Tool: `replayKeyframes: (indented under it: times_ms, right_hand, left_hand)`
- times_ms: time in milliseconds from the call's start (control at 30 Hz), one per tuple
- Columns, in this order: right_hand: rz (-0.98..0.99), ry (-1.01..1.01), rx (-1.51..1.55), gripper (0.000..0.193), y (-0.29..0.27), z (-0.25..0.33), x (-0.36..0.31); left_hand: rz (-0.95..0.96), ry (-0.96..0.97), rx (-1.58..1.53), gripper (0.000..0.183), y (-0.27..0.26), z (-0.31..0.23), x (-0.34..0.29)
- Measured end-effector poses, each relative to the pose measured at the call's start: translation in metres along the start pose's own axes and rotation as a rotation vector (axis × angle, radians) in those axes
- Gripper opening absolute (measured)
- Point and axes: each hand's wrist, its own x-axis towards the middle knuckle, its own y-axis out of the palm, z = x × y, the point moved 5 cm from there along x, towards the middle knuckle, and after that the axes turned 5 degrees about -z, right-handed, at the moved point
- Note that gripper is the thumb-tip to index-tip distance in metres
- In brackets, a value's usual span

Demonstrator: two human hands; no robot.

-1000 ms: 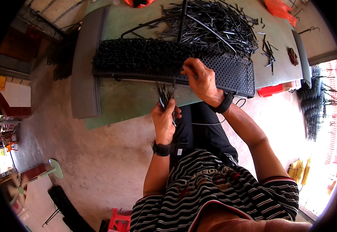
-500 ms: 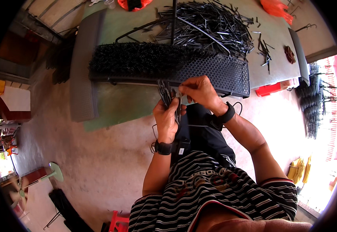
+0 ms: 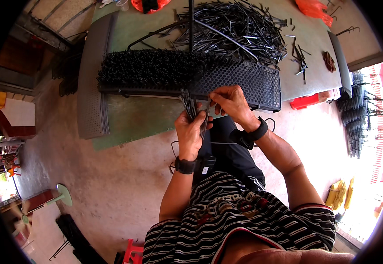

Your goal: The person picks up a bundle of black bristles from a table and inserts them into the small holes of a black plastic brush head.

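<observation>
My left hand is closed round a bundle of thin black strips, their upper ends fanning out above the thumb. Just right of it, my right hand is closed in a pinch. One thin strip at the bundle's side reaches its fingertips. Beyond both hands lies a long black perforated panel in a frame. Dense black bristle tufts cover its left and middle part, while round holes show on the right. A large heap of loose black strips lies behind the panel.
The green table carries a stack of grey perforated sheets at left. Metal frame rods rise behind the panel. A red stool and a green fan stand lower left. Black racks stand at right.
My right fingertips have shifted slightly right, away from the left hand's bundle. The panel and table appear a little further left in the picture.
</observation>
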Motion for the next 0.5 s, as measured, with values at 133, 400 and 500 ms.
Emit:
replayKeyframes:
  times_ms: [133, 400, 500]
  right_hand:
    - [0.049, -0.039, 0.013, 0.019, 0.000, -0.001, 0.002]
    - [-0.133, -0.309, -0.316, 0.023, -0.014, 0.014, -0.027]
    - [0.025, -0.127, -0.207, 0.021, -0.015, -0.003, -0.009]
  left_hand:
    - [0.048, -0.040, -0.030, 0.019, 0.005, 0.001, -0.001]
    - [0.048, 0.072, -0.017, 0.018, 0.012, 0.002, -0.001]
    - [0.048, 0.066, 0.029, 0.020, 0.017, 0.005, -0.005]
